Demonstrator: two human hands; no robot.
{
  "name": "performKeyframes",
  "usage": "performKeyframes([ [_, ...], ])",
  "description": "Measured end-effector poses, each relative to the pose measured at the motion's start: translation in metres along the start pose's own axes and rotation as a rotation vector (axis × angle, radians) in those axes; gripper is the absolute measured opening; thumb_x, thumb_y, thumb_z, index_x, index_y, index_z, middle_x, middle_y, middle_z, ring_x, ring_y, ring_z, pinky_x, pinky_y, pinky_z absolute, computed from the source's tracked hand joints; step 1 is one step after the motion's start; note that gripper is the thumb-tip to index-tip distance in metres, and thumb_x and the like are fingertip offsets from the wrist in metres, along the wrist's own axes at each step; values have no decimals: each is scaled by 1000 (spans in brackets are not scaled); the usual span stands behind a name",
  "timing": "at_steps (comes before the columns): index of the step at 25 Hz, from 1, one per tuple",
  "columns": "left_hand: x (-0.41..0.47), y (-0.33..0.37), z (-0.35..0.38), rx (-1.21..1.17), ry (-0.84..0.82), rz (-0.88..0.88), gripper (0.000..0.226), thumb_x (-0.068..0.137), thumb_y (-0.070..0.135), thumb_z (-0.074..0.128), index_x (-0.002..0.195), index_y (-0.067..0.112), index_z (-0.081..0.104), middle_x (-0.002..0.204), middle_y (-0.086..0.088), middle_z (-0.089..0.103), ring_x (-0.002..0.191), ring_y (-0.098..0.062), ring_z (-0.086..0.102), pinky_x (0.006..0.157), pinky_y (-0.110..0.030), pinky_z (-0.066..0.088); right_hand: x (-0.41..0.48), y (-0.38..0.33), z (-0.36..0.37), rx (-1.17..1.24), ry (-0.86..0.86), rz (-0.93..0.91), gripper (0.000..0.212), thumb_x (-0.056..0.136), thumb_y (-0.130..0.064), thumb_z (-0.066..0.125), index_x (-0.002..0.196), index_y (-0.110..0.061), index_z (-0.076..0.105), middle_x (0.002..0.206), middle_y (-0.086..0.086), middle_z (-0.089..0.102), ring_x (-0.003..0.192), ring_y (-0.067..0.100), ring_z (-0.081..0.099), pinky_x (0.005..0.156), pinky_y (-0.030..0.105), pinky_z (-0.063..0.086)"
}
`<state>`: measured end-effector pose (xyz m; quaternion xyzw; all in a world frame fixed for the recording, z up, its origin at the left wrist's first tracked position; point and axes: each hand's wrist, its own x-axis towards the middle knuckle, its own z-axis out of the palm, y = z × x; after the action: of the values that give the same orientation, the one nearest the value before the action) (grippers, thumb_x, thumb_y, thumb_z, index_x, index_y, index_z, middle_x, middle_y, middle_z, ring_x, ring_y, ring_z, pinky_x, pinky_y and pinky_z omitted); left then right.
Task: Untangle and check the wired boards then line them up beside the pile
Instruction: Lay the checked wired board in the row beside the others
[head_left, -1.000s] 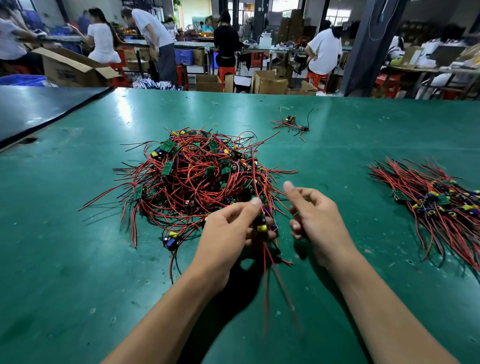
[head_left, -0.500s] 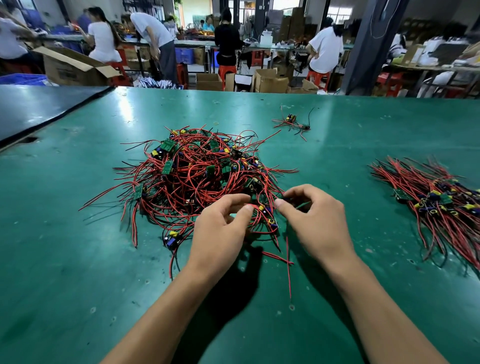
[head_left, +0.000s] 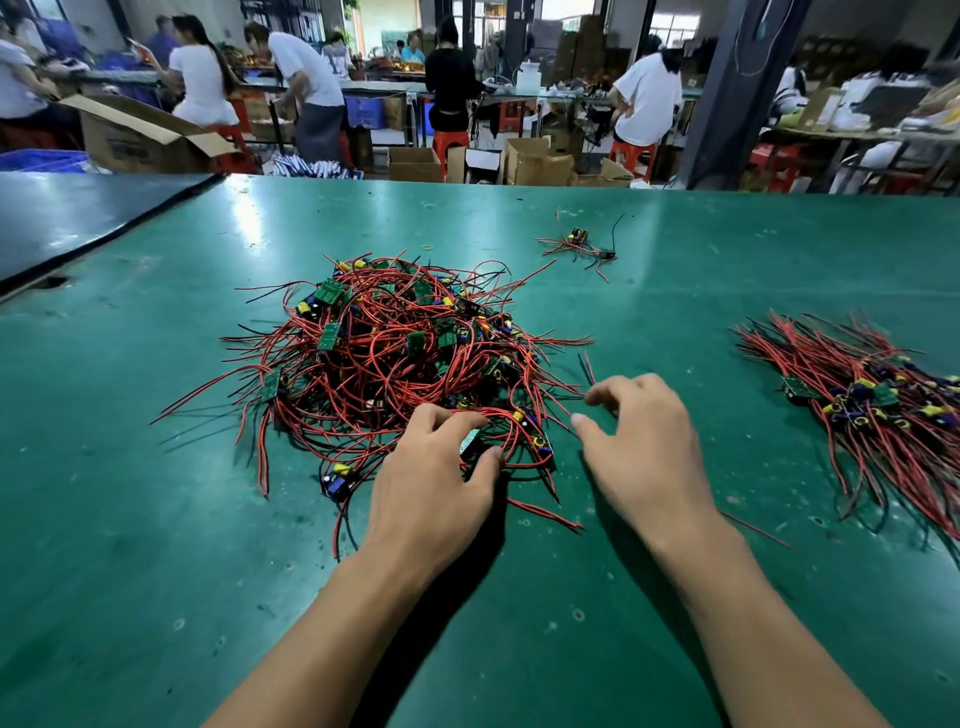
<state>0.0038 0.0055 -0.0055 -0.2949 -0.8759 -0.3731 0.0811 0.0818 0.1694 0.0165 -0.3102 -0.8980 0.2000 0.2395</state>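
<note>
Now our left hand (head_left: 436, 467) grips a wired board (head_left: 470, 441) at the near edge of the pile (head_left: 395, 343); our right hand (head_left: 644, 447) hovers beside, loosely curled, empty. Beyond the surface (head_left: 156, 519), an open carton (head_left: 137, 143) hides its contents.

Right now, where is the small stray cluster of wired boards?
In the head view the stray cluster lies far back on the green table, beyond and right of the tangled pile.
</note>
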Motion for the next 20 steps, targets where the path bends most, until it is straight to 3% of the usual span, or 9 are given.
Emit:
performKeyframes([
  [3,1,-1,2,25,17,8,27,88,40,64,110,25,70,107,8,53,92,-15,58,81,-34,50,-6,-10,18,211,-49,-58,14,92,-22,68,104,-19,73,108,5,63,105,22,60,99,30,43],
  [7,2,-5,4,-4,52,-17,23,89,34,65,109,24,71,106,6,53,87,-15,55,79,-31,48,-5,-2,26,273,-13,41,23,95,-20,64,116,-12,72,120,10,63,115,22,58,96,17,31],
  [10,2,-8,4,-33,67,-2,22,88,32,67,108,24,70,107,7,52,85,-9,49,77,-26,43,-2,2,26,328,36,109,21,95,-22,65,113,-16,72,119,9,63,114,22,56,91,16,29],
  [16,5,-10,2,-43,97,-39,24,87,27,68,110,22,69,105,6,53,87,-9,48,80,-25,40,-1,6,31,309,35,137,22,94,-25,65,114,-17,71,121,9,61,120,25,53,103,27,34],
  [20,9,-12,-2,-29,84,-50,24,86,21,69,110,18,72,104,1,64,96,-15,58,86,-24,42,8,14,25,344,80,194,18,94,-25,65,107,-17,74,116,8,67,107,19,57,93,22,37],
])
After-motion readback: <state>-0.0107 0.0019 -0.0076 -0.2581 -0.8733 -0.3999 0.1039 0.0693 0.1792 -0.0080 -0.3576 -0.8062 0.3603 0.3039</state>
